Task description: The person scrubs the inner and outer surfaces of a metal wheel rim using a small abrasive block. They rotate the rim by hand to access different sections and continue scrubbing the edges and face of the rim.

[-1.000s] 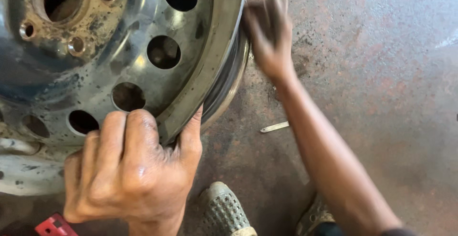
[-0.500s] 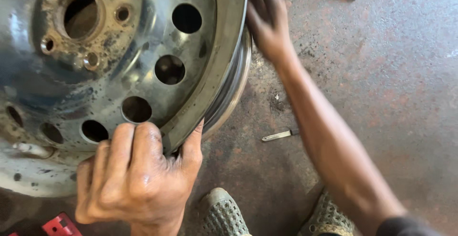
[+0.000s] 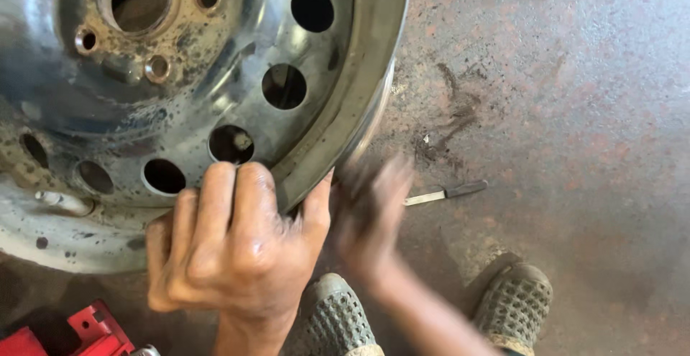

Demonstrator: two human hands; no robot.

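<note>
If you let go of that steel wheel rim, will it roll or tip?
Probably heavy and rigid: the steel wheel rim is thick pressed metal with rust spots. It seems to stand on edge on the concrete floor, steadied by the left hand, so released it may roll or topple. The glossy face looks slippery.

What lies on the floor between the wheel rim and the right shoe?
In the head view, the blurred right hand and a small knife lie between rim and right shoe.
</note>
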